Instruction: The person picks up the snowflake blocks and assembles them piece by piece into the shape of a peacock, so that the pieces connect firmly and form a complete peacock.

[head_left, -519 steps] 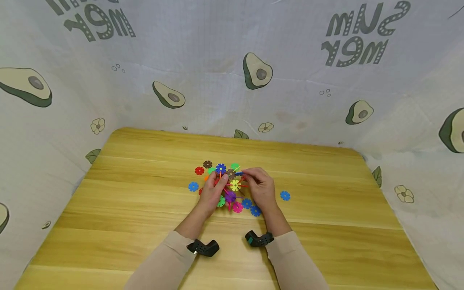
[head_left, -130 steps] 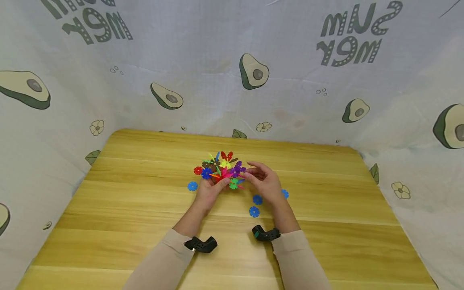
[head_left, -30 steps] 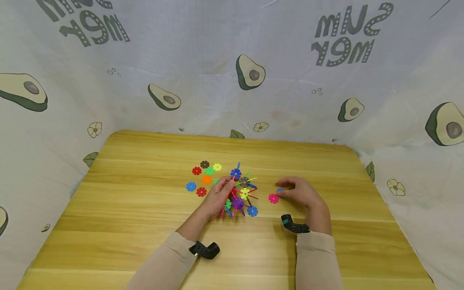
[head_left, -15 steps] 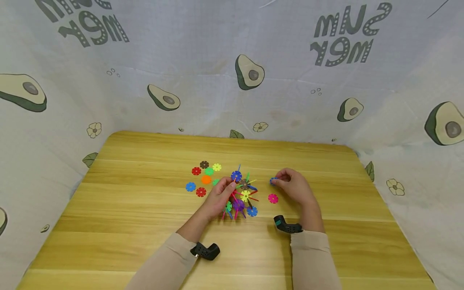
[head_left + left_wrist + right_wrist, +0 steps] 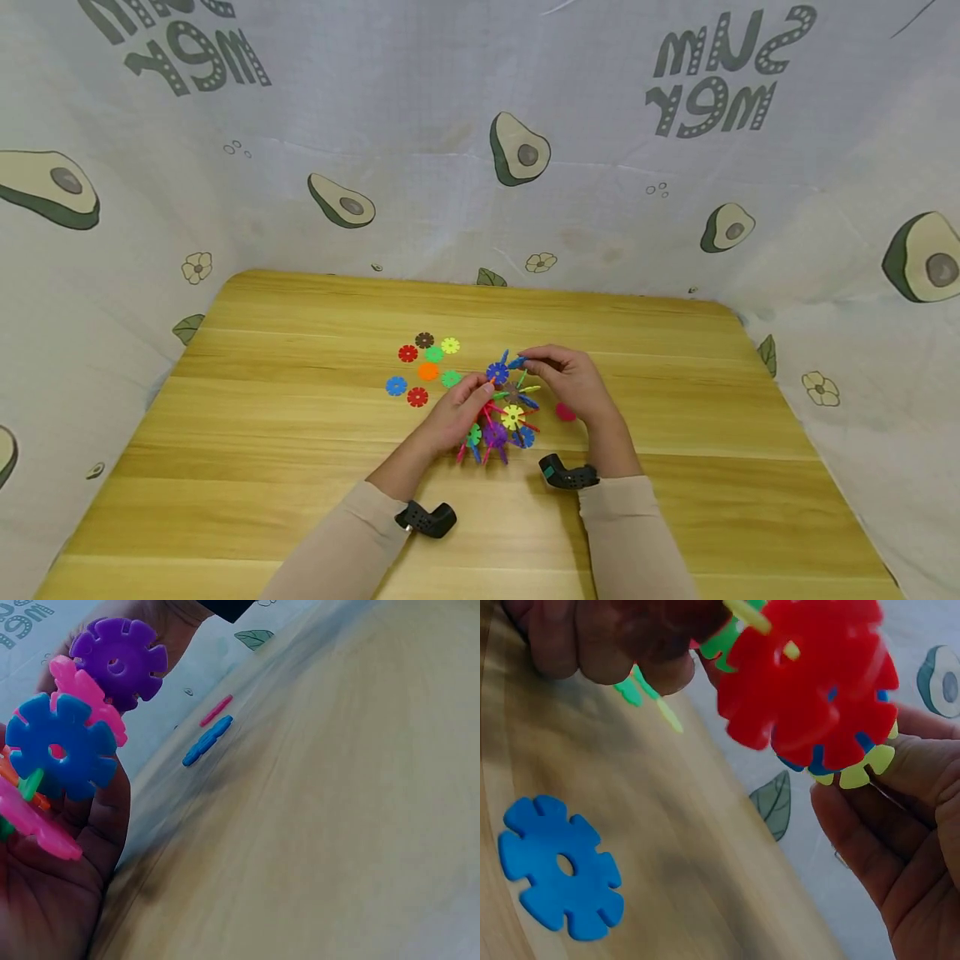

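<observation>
In the head view my left hand (image 5: 453, 417) grips a spiky cluster of interlocking slotted plastic discs, with a purple disc (image 5: 495, 435) and a yellow disc (image 5: 513, 417) facing up. My right hand (image 5: 573, 382) pinches a blue slotted disc (image 5: 517, 362) at the cluster's far edge, right by another blue disc (image 5: 497, 372). The left wrist view has a light-blue disc (image 5: 61, 746) and the purple disc (image 5: 120, 664) standing out over the left palm. A large red disc (image 5: 810, 675) covers part of the right fingertips in the right wrist view.
Loose discs lie flat on the wooden table (image 5: 300, 467): several to the left, including an orange disc (image 5: 428, 372) and a light-blue one (image 5: 396, 386). A pink disc (image 5: 566, 412) lies near the right forearm, and another blue disc (image 5: 562, 870) beside the cluster. A printed curtain stands behind.
My right hand has picked up a blue disc from the table at right and carried it left to the cluster. The cluster, in the left hand, has shifted slightly nearer to me.
</observation>
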The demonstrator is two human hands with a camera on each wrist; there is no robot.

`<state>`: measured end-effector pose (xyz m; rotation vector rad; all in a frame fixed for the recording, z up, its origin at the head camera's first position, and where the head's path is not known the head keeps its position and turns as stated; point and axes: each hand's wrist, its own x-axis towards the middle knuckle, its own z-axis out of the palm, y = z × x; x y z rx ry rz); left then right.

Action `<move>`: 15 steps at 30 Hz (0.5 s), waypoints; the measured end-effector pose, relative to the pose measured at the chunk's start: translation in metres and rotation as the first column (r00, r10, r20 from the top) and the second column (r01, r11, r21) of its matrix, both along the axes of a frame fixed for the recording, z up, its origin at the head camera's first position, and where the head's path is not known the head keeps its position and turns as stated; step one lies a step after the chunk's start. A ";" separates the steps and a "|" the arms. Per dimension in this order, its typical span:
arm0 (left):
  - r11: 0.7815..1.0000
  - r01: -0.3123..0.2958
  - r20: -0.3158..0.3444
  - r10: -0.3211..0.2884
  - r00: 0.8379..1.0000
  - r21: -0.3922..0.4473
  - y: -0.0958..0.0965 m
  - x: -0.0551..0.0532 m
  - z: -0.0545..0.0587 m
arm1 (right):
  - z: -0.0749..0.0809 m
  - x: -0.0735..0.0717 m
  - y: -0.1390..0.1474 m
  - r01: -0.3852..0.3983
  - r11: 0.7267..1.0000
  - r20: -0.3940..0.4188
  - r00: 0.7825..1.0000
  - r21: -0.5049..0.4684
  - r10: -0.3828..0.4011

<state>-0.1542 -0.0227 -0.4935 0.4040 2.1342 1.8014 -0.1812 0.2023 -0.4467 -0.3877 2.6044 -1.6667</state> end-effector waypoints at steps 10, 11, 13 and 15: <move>1.000 0.006 -0.040 -0.007 0.999 -0.008 0.001 0.001 0.003 | 0.001 0.003 -0.004 -0.005 0.994 -0.024 1.000 0.109 0.008; 1.000 0.009 -0.042 -0.010 0.999 -0.022 0.001 0.001 0.003 | 0.002 0.003 -0.004 -0.008 0.993 -0.036 0.999 0.119 0.013; 0.998 0.011 -0.052 -0.014 0.999 -0.055 0.001 0.002 0.004 | 0.004 0.004 -0.005 -0.019 0.990 -0.059 0.998 0.137 0.027; 0.995 0.011 -0.065 -0.017 0.998 -0.095 0.001 0.002 0.005 | 0.006 0.004 -0.007 -0.028 0.987 -0.081 0.996 0.159 0.041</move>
